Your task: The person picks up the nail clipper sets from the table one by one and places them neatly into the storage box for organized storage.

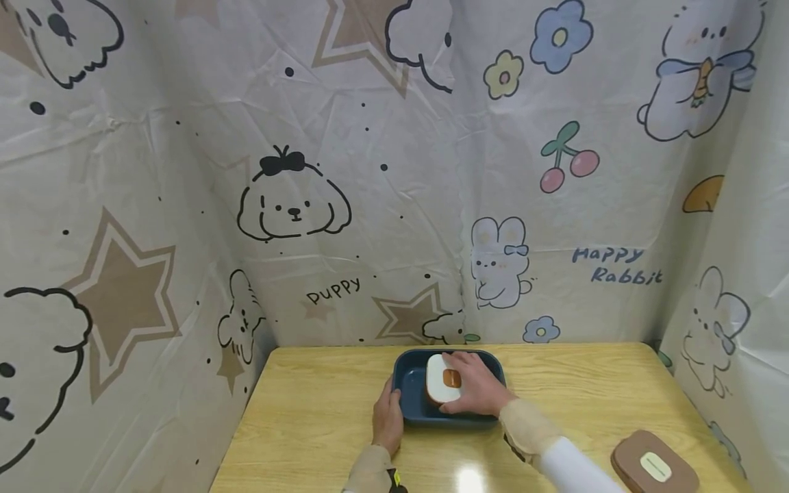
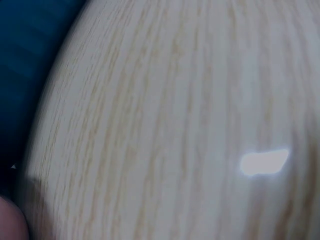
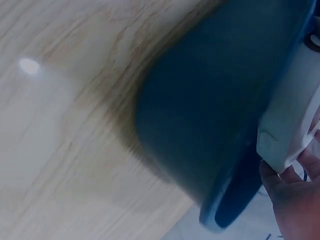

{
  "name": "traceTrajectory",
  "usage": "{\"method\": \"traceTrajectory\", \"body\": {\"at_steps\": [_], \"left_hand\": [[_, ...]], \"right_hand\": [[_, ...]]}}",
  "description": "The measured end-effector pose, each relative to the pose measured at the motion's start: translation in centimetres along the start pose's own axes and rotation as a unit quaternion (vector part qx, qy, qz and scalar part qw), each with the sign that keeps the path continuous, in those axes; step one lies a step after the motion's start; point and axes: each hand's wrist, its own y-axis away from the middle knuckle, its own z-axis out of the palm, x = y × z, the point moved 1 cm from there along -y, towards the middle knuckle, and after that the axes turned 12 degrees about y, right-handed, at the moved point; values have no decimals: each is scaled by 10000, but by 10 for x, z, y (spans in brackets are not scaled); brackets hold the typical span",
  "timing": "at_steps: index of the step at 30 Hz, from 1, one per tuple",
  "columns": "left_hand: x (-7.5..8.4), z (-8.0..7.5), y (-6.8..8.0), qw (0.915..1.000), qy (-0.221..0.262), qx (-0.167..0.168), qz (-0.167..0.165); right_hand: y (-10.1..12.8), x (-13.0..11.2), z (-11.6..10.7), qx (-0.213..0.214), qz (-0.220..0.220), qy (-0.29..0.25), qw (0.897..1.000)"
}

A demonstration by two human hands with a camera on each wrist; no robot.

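Note:
A dark blue rectangular container [image 1: 411,411] stands on the wooden table [image 1: 308,418] near its far edge. A white lidded box with a brown tab [image 1: 439,378] sits tilted inside it. My right hand [image 1: 470,387] lies over the white box, with fingers at its far end and thumb at its near end, gripping it. My left hand [image 1: 387,415] holds the container's left wall, thumb on the rim. The right wrist view shows the container's outer wall [image 3: 210,105], the white box [image 3: 292,120] and my fingers [image 3: 292,192] on its edge. The left wrist view is blurred: table [image 2: 175,125], blue container [image 2: 25,55].
A brown lid with a white oval centre [image 1: 655,466] lies at the table's front right corner. Cartoon-printed cloth walls [image 1: 382,178] close in the table at the back and both sides. Bare wood lies left and right of the container.

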Motion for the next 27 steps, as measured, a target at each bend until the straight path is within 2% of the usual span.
{"method": "traceTrajectory", "body": {"at_steps": [10,21,27], "left_hand": [[2,-1,0,10000,44,-9,-44],[-2,2,-1,9998,4,-44,-169],[-1,1,-4,9999,-77,-33,-99]], "right_hand": [[-14,-9,16,43,11,-66,10000],[-26,-23,31,-77,-55,-99,9999],[-33,-30,34,-28,-118,2,9999]]}}
